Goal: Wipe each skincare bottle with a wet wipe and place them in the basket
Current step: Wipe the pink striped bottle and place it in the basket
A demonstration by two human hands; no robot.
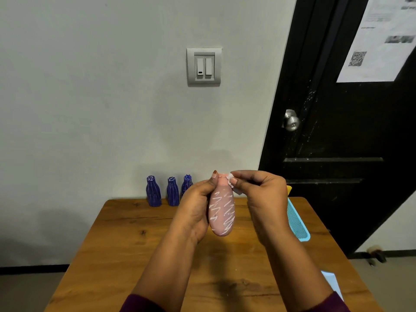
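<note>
The left hand (195, 208) covers the left side of the pink bottle (221, 215) and the lower part of the rightmost blue bottle (186, 183). The wipe (230, 177) shows only as a white scrap, the rest pinched under the fingers of the right hand (263, 197). That hand hides much of the basket (298, 224), so its inside cannot be seen, and all but a sliver of a yellow thing (289, 190). A pale blue sheet (332, 282) lies half behind the right arm (299, 266). The paper (380, 37) on the door (337, 120) is blurred and cut off by the top and right edges. The surface (126, 244) is cut off below.
</note>
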